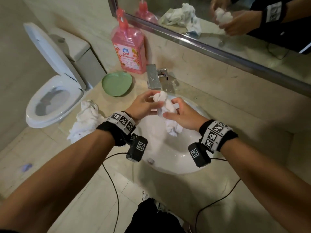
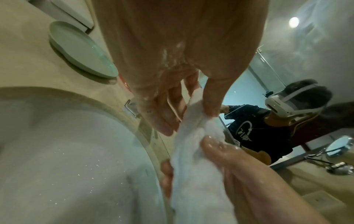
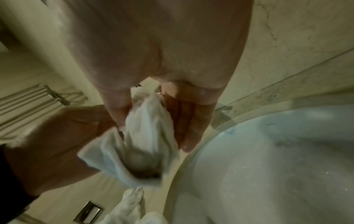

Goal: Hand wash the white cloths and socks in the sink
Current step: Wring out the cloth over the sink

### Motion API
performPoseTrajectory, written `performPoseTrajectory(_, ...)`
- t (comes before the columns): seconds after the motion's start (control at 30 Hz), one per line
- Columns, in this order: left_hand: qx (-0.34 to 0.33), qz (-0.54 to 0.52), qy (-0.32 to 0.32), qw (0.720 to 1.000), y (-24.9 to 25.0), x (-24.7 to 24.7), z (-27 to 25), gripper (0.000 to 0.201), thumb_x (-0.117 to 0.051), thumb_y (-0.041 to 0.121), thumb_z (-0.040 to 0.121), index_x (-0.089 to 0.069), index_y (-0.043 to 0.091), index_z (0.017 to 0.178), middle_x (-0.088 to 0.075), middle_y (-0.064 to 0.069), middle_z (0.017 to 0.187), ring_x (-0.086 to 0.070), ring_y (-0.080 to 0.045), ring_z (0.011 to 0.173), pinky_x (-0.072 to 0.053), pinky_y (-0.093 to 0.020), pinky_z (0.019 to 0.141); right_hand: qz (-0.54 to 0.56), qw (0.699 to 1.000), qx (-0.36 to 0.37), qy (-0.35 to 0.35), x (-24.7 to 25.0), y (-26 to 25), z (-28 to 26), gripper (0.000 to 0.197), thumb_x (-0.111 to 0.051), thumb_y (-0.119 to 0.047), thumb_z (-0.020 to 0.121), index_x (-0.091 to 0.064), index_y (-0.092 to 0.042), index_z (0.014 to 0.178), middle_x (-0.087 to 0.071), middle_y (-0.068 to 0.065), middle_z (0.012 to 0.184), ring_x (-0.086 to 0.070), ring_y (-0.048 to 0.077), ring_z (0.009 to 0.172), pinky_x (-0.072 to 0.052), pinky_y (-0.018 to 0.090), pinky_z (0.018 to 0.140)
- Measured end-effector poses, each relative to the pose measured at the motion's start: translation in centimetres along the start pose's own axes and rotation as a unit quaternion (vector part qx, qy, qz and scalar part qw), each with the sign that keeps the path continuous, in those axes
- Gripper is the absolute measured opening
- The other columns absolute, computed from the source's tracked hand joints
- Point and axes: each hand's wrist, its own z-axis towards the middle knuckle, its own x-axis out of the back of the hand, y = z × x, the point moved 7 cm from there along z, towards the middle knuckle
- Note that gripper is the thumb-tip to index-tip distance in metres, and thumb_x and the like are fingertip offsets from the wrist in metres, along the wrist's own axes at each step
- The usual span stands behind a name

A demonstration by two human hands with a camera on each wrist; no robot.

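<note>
Over the white sink point(image 1: 170, 158), both hands hold one wet white sock point(image 1: 172, 130). My left hand point(image 1: 152, 104) pinches its upper end just below the faucet. My right hand point(image 1: 173, 109) grips its middle, and the lower end hangs into the basin. In the left wrist view the left hand point(image 2: 188, 121) pinches the sock point(image 2: 191, 181) between thumb and fingers, with the right hand's fingers point(image 2: 239, 163) wrapped lower down. The right wrist view shows the right hand point(image 3: 151, 131) round the sock point(image 3: 114, 159), whose open cuff faces the camera. A pile of white cloths point(image 1: 84, 121) lies on the counter to the left.
A chrome faucet point(image 1: 154, 78) stands behind the basin. A pink detergent bottle point(image 1: 128, 51) and a green apple-shaped dish point(image 1: 117, 84) sit at the back left. A toilet point(image 1: 53, 98) with its lid up is left of the counter. A mirror point(image 1: 218, 22) runs along the wall.
</note>
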Motion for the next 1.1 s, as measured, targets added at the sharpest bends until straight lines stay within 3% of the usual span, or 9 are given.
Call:
performPoseTrajectory(0.17, -0.026, -0.015, -0.028, 0.999, 0.5, -0.9, -1.2, 0.036, -0.065, 0.000, 0.090, -0.064, 0.020, 0.119, -0.066, -0.015, 0.113, -0.068, -0.025, 0.097, -0.059, -0.044, 0.085, -0.001, 0.999, 0.030, 0.042, 0.4, -1.5, -0.9, 0.028, -0.067, -0.023, 0.086, -0.061, -0.025, 0.114, -0.071, 0.002, 0.109, -0.067, 0.022, 0.103, -0.054, 0.043, 0.090)
performPoseTrajectory(0.27, -0.017, -0.016, 0.009, 1.000, 0.5, -0.1, -1.8, 0.028, -0.060, 0.000, 0.094, -0.062, 0.015, 0.117, -0.069, -0.011, 0.109, -0.069, -0.023, 0.093, -0.061, -0.036, 0.077, 0.076, 0.996, -0.014, 0.041, 0.8, -1.1, -1.4, 0.035, -0.060, -0.011, 0.090, -0.051, -0.021, 0.123, -0.071, 0.006, 0.102, -0.068, 0.027, 0.097, -0.054, 0.045, 0.089)
performPoseTrajectory(0.43, -0.032, 0.034, 0.047, 0.998, 0.8, 0.2, -2.7, 0.018, -0.063, -0.002, 0.091, -0.064, 0.002, 0.109, -0.069, -0.010, 0.096, -0.068, -0.019, 0.080, -0.059, -0.028, 0.068, -0.015, 0.996, 0.015, 0.091, 0.1, -1.9, -2.4, 0.059, -0.080, -0.049, 0.073, -0.051, -0.019, 0.115, -0.065, -0.004, 0.108, -0.065, 0.012, 0.097, -0.056, 0.033, 0.081)
performPoseTrajectory(0.53, -0.057, 0.045, 0.038, 0.997, 1.0, 0.2, -3.2, 0.019, -0.059, 0.007, 0.097, -0.065, 0.005, 0.115, -0.068, -0.010, 0.099, -0.064, -0.019, 0.083, -0.056, -0.031, 0.072, -0.065, 0.989, 0.018, 0.133, 0.4, -1.9, -2.5, 0.019, -0.070, -0.020, 0.080, -0.059, -0.016, 0.095, -0.067, 0.006, 0.089, -0.067, 0.028, 0.085, -0.057, 0.052, 0.080)
performPoseTrajectory(0.6, -0.061, 0.049, 0.083, 0.994, 1.0, 1.6, -3.5, 0.018, -0.055, 0.018, 0.101, -0.065, 0.007, 0.110, -0.065, -0.012, 0.097, -0.059, -0.021, 0.082, -0.051, -0.034, 0.071, -0.025, 0.990, 0.008, 0.138, 0.1, -1.7, -2.9, 0.012, -0.059, -0.012, 0.077, -0.062, -0.020, 0.085, -0.064, 0.007, 0.080, -0.066, 0.028, 0.078, -0.057, 0.057, 0.079)
performPoseTrajectory(0.73, 0.010, 0.140, 0.061, 0.988, -0.7, 3.1, -4.0, 0.038, -0.052, 0.048, 0.098, -0.065, 0.012, 0.100, -0.064, -0.007, 0.088, -0.061, -0.020, 0.073, -0.052, -0.035, 0.069, 0.052, 0.985, 0.002, 0.162, -2.0, -2.5, -3.6, 0.030, -0.050, -0.020, 0.073, -0.069, -0.019, 0.096, -0.070, 0.001, 0.087, -0.065, 0.024, 0.081, -0.054, 0.044, 0.075)
performPoseTrajectory(0.9, -0.015, 0.120, 0.031, 0.992, -1.6, 3.6, -6.0, 0.037, -0.054, 0.044, 0.098, -0.066, 0.012, 0.086, -0.065, -0.002, 0.076, -0.062, -0.008, 0.062, -0.054, -0.025, 0.058, 0.056, 0.979, -0.055, 0.190, -4.8, -1.9, -5.3, 0.040, -0.076, -0.038, 0.079, -0.066, -0.014, 0.110, -0.073, 0.002, 0.103, -0.070, 0.015, 0.094, -0.058, 0.041, 0.084)
performPoseTrajectory(0.97, -0.042, 0.191, 0.032, 0.980, -1.1, 4.1, -6.3, 0.048, -0.051, 0.050, 0.098, -0.064, 0.009, 0.079, -0.058, -0.003, 0.068, -0.054, -0.012, 0.055, -0.047, -0.025, 0.053, 0.070, 0.981, -0.080, 0.159, -6.1, -1.0, -6.3, 0.036, -0.076, -0.027, 0.086, -0.065, -0.008, 0.114, -0.073, 0.010, 0.111, -0.071, 0.026, 0.103, -0.056, 0.050, 0.093)
performPoseTrajectory(1.1, -0.046, 0.329, -0.011, 0.943, -1.1, 3.7, -7.0, 0.067, -0.044, 0.062, 0.094, -0.068, 0.000, 0.092, -0.059, -0.020, 0.070, -0.051, -0.022, 0.059, -0.045, -0.039, 0.056, 0.214, 0.960, -0.067, 0.167, -6.8, 0.0, -9.2, 0.025, -0.069, -0.006, 0.092, -0.061, -0.012, 0.114, -0.072, 0.008, 0.114, -0.073, 0.024, 0.099, -0.061, 0.044, 0.081)
